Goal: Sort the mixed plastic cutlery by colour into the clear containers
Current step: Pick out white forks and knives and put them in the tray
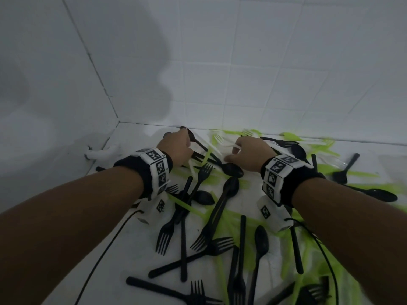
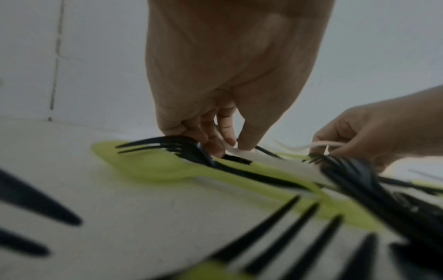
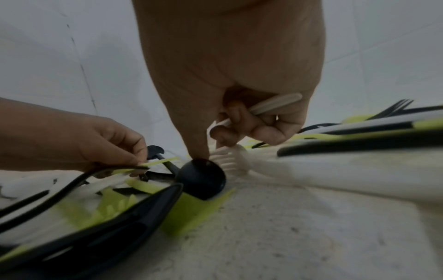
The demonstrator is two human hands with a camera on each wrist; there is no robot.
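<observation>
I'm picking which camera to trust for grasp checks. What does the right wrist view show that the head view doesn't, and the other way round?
Only the right wrist view shows the right hand from the palm side, its fingers curled round a white utensil while the thumb tip presses on a black spoon bowl.

Only the head view shows the whole spread of black cutlery and green cutlery on the white floor, plus the marker wristbands.

Both show the left hand gripping black pieces. No clear containers are plainly recognisable in either.
</observation>
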